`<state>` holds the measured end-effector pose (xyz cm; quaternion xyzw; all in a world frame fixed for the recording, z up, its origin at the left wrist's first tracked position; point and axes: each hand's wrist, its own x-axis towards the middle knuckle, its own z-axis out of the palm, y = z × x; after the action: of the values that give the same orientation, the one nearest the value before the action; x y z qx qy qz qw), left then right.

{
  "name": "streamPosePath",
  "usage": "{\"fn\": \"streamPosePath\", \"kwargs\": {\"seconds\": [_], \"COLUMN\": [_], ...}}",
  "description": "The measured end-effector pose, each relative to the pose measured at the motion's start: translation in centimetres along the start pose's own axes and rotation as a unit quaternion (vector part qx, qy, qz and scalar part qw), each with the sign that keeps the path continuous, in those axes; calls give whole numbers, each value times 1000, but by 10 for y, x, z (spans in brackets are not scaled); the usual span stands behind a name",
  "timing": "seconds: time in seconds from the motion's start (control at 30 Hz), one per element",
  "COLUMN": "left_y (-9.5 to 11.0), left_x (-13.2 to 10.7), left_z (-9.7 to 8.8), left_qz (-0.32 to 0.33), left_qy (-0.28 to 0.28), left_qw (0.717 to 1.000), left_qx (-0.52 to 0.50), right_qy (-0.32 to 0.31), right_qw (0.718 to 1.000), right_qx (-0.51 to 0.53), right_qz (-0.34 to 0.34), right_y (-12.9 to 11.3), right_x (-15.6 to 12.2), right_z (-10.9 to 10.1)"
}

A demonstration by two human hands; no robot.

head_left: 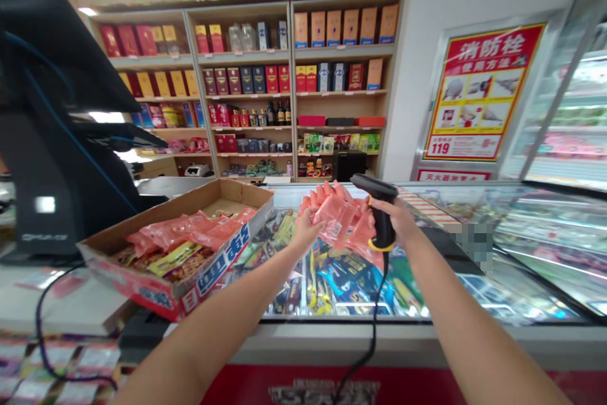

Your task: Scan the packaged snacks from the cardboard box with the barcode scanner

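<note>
My left hand pinches a bunch of pink sealed snack packets held up over a glass-topped freezer. My right hand grips a black corded barcode scanner with a yellow ring at its base, its head pointing up and left, close to the packets. The scanner's black cable hangs down past the freezer's front edge. To the left of my left hand sits an open cardboard box, holding more pink packets and yellow-labelled snacks.
A black checkout terminal stands at the left on the counter, with a loose cable beside it. Behind the freezer rise wooden shelves of boxed and bottled liquor. A red-and-yellow fire hydrant poster and a glass-door refrigerator stand at the right.
</note>
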<state>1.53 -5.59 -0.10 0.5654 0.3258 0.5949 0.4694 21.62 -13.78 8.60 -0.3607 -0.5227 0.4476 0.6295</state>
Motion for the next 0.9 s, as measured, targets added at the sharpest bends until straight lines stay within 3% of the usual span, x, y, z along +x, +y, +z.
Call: {"fn": "streamPosePath", "kwargs": {"seconds": [0.17,0.3,0.4,0.63,0.77,0.9], "left_y": [-27,-37,-27,-4,6,19], "left_x": [7,2,-11,-63,-56,-35], "left_z": [74,103,112,134,124,104], "left_qz": [-22,-5,57,90,140,117], "left_qy": [-22,-42,-35,-163,-247,-282], "left_qw": [998,974,939,815,763,733], "left_qx": [56,221,338,549,581,608], "right_qy": [35,43,42,18,0,14], "right_qw": [999,999,999,1000,999,1000], "right_qx": [-9,-23,-20,3,19,4], "right_qz": [-11,-10,-2,17,38,21], "right_y": [-9,-5,2,5,5,12], "right_x": [-29,-45,-52,-56,-54,-51], "right_z": [-38,-58,-68,-55,-44,-44]}}
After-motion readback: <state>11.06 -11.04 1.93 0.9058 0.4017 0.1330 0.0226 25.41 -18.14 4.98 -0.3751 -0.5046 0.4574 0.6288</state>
